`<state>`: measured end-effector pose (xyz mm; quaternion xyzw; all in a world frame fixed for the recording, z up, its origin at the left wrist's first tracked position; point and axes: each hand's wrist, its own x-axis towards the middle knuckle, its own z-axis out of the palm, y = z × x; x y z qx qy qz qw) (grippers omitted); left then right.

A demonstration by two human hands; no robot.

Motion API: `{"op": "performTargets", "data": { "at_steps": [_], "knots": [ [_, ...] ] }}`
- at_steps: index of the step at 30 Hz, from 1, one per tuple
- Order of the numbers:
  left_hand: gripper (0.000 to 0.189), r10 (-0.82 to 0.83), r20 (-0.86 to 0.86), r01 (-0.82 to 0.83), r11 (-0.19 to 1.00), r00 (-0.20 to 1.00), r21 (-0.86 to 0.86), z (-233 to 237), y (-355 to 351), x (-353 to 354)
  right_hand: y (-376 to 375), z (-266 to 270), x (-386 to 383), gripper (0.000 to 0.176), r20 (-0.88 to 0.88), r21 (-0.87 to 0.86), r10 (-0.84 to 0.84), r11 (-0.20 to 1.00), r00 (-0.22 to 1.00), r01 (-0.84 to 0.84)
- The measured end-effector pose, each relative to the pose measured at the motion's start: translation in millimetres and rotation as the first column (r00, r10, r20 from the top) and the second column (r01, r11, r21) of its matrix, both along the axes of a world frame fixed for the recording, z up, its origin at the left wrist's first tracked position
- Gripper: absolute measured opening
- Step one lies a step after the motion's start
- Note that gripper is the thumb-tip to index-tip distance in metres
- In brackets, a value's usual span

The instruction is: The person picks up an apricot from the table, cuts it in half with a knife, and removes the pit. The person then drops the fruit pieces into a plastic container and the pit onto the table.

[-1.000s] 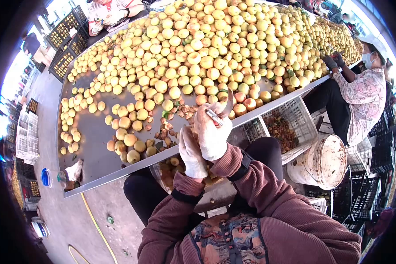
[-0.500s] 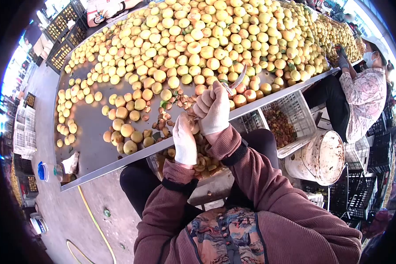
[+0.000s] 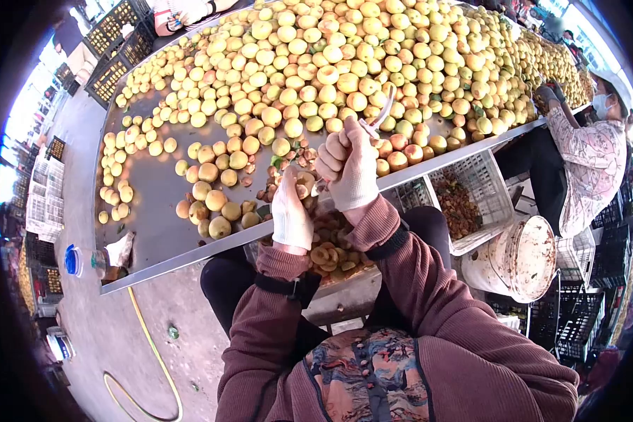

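My right hand (image 3: 348, 169) is fisted round a knife (image 3: 380, 114), blade pointing to one o'clock. At its eight o'clock my left hand (image 3: 290, 213) pinches an apricot (image 3: 304, 184) at the table (image 3: 155, 204) edge, above cut halves (image 3: 328, 246).

2 white knit gloves (image 3: 292, 226) cover the left hand (image 3: 290, 211) and the right hand (image 3: 348, 169). Mauve ribbed sleeves (image 3: 436, 309) clothe both arms, each with a black band (image 3: 287, 287) near the wrist. A floral-patterned front panel (image 3: 362, 376) lies at the chest, above black trousers (image 3: 225, 288).
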<state>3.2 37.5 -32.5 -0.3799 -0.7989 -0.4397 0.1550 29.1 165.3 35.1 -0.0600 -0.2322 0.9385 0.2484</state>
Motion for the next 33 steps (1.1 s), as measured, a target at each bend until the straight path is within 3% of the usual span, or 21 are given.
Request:
{"op": "performTargets", "data": {
  "at_steps": [1, 3, 4, 5, 7, 8, 9, 11, 13, 15, 16, 17, 19, 20, 21, 23, 25, 29, 31, 32, 33],
  "knots": [
    [0.050, 0.008, -0.003, -0.008, 1.000, 1.000, 0.001, -9.1, 0.1, -7.6, -1.7, -1.0, 0.9, 0.036, 0.081, 0.110, -0.028, 0.994, 0.996, 0.019],
    [0.046, -0.076, 0.524, 0.005, 0.991, 0.848, 0.137, -36.1, -0.6, -27.0, -3.5, 0.8, 9.3, 0.026, 0.284, 0.587, -0.079, 0.802, 0.956, -0.108],
    [0.038, -0.058, 0.361, 0.009, 0.991, 0.931, 0.136, -7.2, -1.1, -13.8, -10.1, -19.5, 3.0, 0.019, 0.335, 0.662, -0.134, 0.738, 0.933, -0.131],
    [0.038, -0.051, 0.361, 0.001, 0.990, 0.931, 0.139, -9.0, 1.2, -17.3, -12.7, -49.2, 1.1, 0.030, 0.292, 0.788, -0.103, 0.590, 0.951, -0.178],
    [0.027, -0.321, 0.658, -0.164, 0.809, 0.681, 0.565, -4.7, 8.5, -24.8, -25.3, -16.4, 18.1, 0.032, 0.264, 0.964, -0.239, 0.104, 0.934, -0.246],
    [0.027, -0.077, 0.450, -0.026, 0.975, 0.890, 0.220, 3.7, -3.8, -20.9, -26.2, -25.2, 16.8, 0.030, 0.174, 0.984, -0.237, 0.059, 0.956, -0.165],
    [0.027, -0.070, 0.451, -0.035, 0.975, 0.890, 0.220, 1.0, -5.3, -20.6, -27.2, -24.7, 17.9, 0.030, 0.176, 0.984, -0.229, 0.058, 0.958, -0.167],
    [0.026, 0.081, 0.216, -0.100, 0.992, 0.973, 0.078, -5.5, -5.4, -19.6, -27.3, -22.9, 20.9, 0.025, 0.174, 0.984, -0.330, 0.016, 0.928, -0.179],
    [0.024, 0.074, 0.220, -0.112, 0.980, 0.973, 0.162, 3.9, -8.2, -20.9, -25.3, -25.8, 19.6, 0.021, 0.129, 0.992, -0.418, 0.065, 0.899, -0.112],
    [0.026, -0.210, 0.518, 0.117, 0.972, 0.829, 0.206, 10.5, -18.1, -26.3, -11.2, -21.4, 11.1, 0.031, 0.260, 0.964, -0.440, 0.174, 0.859, -0.202],
    [0.024, -0.254, 0.345, 0.252, 0.966, 0.903, 0.051, 18.9, -23.1, -19.5, -4.5, -25.9, 4.2, 0.034, 0.234, 0.970, -0.479, 0.179, 0.846, -0.167],
    [0.025, -0.261, 0.604, 0.320, 0.947, 0.753, 0.010, 29.8, -27.8, -11.8, 0.8, -31.0, -0.8, 0.033, 0.168, 0.984, -0.537, 0.143, 0.827, -0.106],
    [0.043, -0.163, 0.222, 0.192, 0.975, 0.961, -0.116, 30.1, -40.4, -9.9, 2.5, -23.1, 2.0, 0.031, 0.247, 0.956, -0.527, 0.268, 0.813, -0.117],
    [0.045, 0.076, 0.233, -0.009, 0.962, 0.970, -0.275, 38.4, -48.4, -18.8, 3.2, -24.5, 4.6, 0.026, 0.239, 0.955, -0.505, 0.277, 0.830, -0.106],
    [0.048, 0.307, 0.205, -0.198, 0.884, 0.929, -0.424, 52.0, -59.2, -29.6, 1.3, -24.4, 7.7, 0.024, 0.214, 0.954, -0.477, 0.289, 0.853, -0.078],
    [0.053, 0.552, -0.110, -0.491, 0.611, 0.827, -0.621, 23.4, -90.2, -71.4, -1.6, -23.2, 12.6, 0.024, 0.245, 0.940, -0.390, 0.318, 0.888, -0.120],
    [0.055, 0.674, -0.129, -0.561, 0.476, 0.728, -0.677, 7.5, -106.2, -89.1, -6.4, -31.4, 16.2, 0.022, 0.253, 0.945, -0.373, 0.294, 0.893, -0.145],
    [0.050, 0.695, -0.237, -0.606, 0.348, 0.679, -0.716, -8.3, -99.2, -95.4, -13.7, -44.0, 21.8, 0.021, 0.347, 0.903, -0.240, 0.346, 0.907, -0.254],
    [0.046, 0.656, -0.122, -0.559, 0.514, 0.745, -0.650, -9.2, -96.0, -96.4, -20.5, -39.5, 24.9, 0.023, 0.403, 0.805, -0.084, 0.506, 0.912, -0.309],
    [0.040, 0.568, -0.027, -0.525, 0.741, 0.823, -0.418, -13.6, -94.2, -95.6, -21.8, -34.6, 28.8, 0.026, 0.455, 0.718, 0.012, 0.587, 0.890, -0.374],
    [0.044, 0.340, 0.366, -0.334, 0.939, 0.867, -0.081, 8.0, -83.7, -80.3, -22.7, -34.3, 29.1, 0.026, 0.454, 0.719, 0.002, 0.590, 0.891, -0.367]
  ]
}}
